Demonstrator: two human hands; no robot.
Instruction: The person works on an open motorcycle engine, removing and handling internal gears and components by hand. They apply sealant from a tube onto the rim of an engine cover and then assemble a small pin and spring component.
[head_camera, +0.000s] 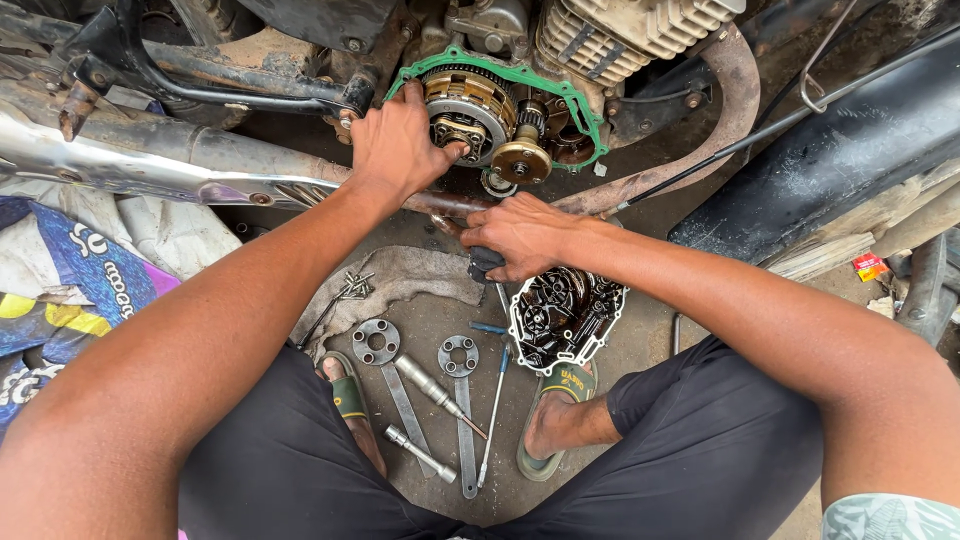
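I squat in front of a motorcycle engine with its side cover off. My left hand (398, 145) rests on the exposed brass-coloured clutch assembly (468, 100), fingers touching its face inside the green gasket (585, 120). My right hand (520, 235) is closed around a dark tool handle (484, 262) just below the engine, near the rusty exhaust pipe (700, 140). The removed engine cover (562, 315) lies inside-up on the ground under my right wrist.
On the ground between my feet lie two round-headed holder wrenches (378, 345) (460, 358), two socket pieces (432, 385), a screwdriver (494, 410) and a bunch of bolts (352, 287) on a grey rag. A chrome silencer (110, 165) runs at left, a black tyre (830, 160) at right.
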